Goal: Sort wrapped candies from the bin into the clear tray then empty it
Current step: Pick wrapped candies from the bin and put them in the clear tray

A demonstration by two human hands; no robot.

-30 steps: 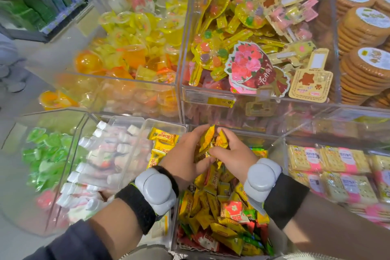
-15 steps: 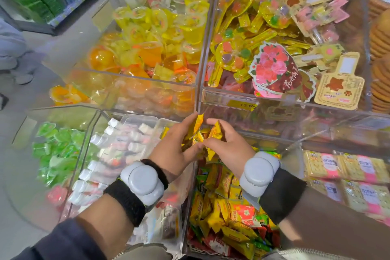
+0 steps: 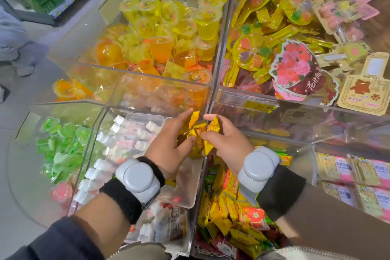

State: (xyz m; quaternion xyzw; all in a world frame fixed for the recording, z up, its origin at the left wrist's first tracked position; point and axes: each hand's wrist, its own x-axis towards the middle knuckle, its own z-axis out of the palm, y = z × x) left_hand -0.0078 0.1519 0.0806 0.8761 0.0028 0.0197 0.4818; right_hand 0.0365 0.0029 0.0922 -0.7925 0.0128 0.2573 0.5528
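Observation:
My left hand (image 3: 168,145) and my right hand (image 3: 226,143) together cup a bunch of yellow wrapped candies (image 3: 199,131) between their fingertips. The bunch hangs over the far end of the clear tray (image 3: 183,194), which rests on top of the bin of small white bottles. To the right, below my right wrist, lies the bin of wrapped candies (image 3: 230,217), full of yellow, red and green packets. Each wrist carries a grey device on a black band.
Clear acrylic bins surround the spot: jelly cups (image 3: 168,34) behind, yellow spoon-shaped sweets and flower cards (image 3: 293,69) at the back right, green jellies (image 3: 61,143) on the left, pink and yellow packs (image 3: 354,173) on the right. A shelf and floor lie at the far left.
Both hands have lifted the yellow candies out of the bin and carried them leftward and away from me, from above the candy bin to above the clear tray.

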